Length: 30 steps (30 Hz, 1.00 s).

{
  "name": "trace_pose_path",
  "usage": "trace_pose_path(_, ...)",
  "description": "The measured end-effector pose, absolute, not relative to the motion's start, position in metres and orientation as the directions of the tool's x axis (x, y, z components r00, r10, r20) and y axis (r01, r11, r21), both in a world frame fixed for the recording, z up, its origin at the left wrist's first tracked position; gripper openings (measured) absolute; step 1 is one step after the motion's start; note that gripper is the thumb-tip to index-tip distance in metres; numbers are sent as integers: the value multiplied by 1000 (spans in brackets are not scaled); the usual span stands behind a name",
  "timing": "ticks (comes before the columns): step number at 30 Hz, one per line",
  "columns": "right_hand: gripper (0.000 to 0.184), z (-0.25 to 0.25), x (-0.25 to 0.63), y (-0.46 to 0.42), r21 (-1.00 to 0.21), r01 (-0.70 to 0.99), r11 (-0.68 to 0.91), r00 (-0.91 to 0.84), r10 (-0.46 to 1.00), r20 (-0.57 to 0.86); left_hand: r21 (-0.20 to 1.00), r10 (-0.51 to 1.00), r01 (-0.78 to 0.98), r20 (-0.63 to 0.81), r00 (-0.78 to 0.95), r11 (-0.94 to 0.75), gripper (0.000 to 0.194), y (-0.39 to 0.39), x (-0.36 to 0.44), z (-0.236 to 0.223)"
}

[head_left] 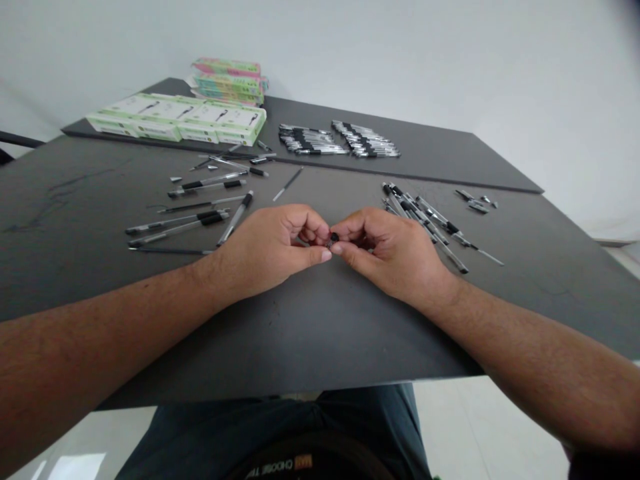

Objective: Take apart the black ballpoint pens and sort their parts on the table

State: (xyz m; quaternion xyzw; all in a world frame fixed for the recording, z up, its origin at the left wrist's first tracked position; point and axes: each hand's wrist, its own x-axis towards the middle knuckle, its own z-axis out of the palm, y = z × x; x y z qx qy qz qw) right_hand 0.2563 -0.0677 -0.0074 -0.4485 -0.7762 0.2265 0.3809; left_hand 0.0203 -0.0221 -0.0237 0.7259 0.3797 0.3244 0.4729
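Observation:
In front of me, above the desk, my left hand (pixel 285 243) and my right hand (pixel 387 247) meet at their fingertips. Both are closed in a pinch around a small black pen part (pixel 334 237), of which only a dark round end shows; the rest is hidden by the fingers. Loose gel pens and pen pieces lie beside each hand. Nearest the left wrist is a clear pen with a black grip (pixel 236 219). A pile of clear pens with black grips (pixel 425 217) lies just behind the right hand.
Thin refills, one of them a dark refill (pixel 289 184), lie left of centre. Small pen tips and clips (pixel 477 201) sit at the right. On a raised board are two rows of pens (pixel 313 140), green-white boxes (pixel 180 117) and stacked colourful packets (pixel 227 81).

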Motion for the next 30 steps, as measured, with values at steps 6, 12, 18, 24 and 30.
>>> trace_pose_path(6,13,-9,256,-68,-668,538,514,-312,858,408,937,864,232,119,490,-260,20,-23,22,-21)
trace_pose_path(12,11,-11,258,-68,-602,570,559,-346,828,442,934,861,236,122,493,-268,20,-23,20,-22)
trace_pose_path(18,13,-13,259,-67,-533,573,623,-368,776,512,948,861,198,121,493,-247,21,-23,21,-23)
trace_pose_path(24,12,-12,255,-71,-574,583,575,-288,807,516,949,866,190,133,482,-251,22,-23,23,-21)
trace_pose_path(30,7,-13,259,-70,-450,564,693,-384,702,599,965,852,124,138,504,-230,22,-22,23,-20)
